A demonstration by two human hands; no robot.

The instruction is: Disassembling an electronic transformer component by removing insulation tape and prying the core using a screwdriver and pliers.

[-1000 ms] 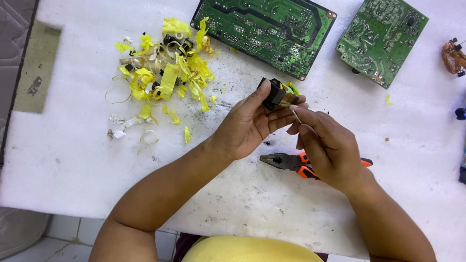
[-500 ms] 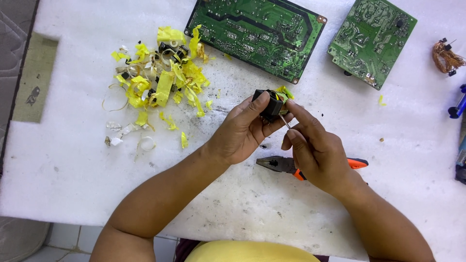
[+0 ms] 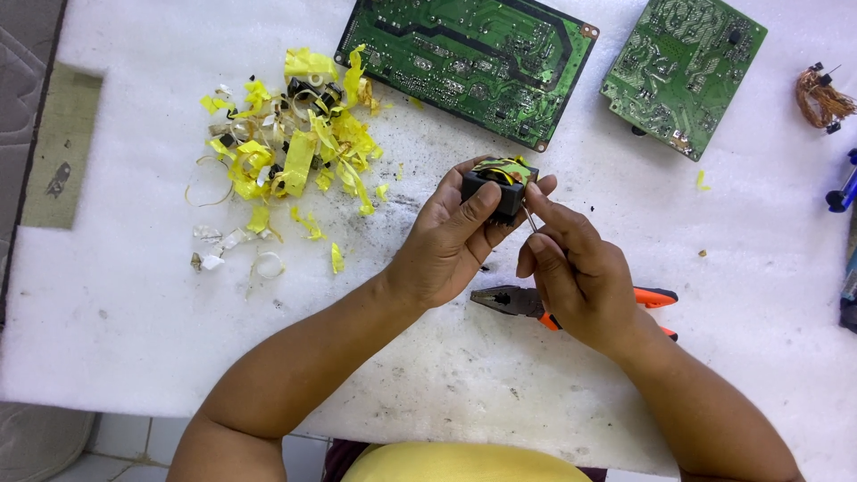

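My left hand (image 3: 446, 250) has its fingers (image 3: 471, 207) wrapped around a small black transformer block (image 3: 500, 186), thumb across its near face, holding it up just above the desk (image 3: 125, 321). Yellow tape and a bit of green show on the block's top. My right hand (image 3: 576, 272) pinches a thin metal pin or probe (image 3: 528, 217) between thumb and forefinger, its tip touching the block's right edge; the other fingers on that hand are curled in. So both hands are clenched on something, the left on the block, the right on the slim tool.

Just under my right hand, lying flat on the desk, I see pliers (image 3: 509, 301) with orange handles, jaws pointing left, partly hidden by my wrist. To the left of my hands, well apart, sits a heap of torn yellow tape strips (image 3: 295, 152) mixed with dark bits, and a few white scraps (image 3: 214, 254) below it.

Beyond the block, a long green circuit board (image 3: 464, 62) lies near the far edge, and a smaller green board (image 3: 683, 71) tilts beside it on the right. Far right, a coil of copper wire (image 3: 819, 96) rests near the edge, with a blue object (image 3: 844, 192) below it, cut off by the frame. The desk is covered in white foam sheet, speckled with dark crumbs around my hands.
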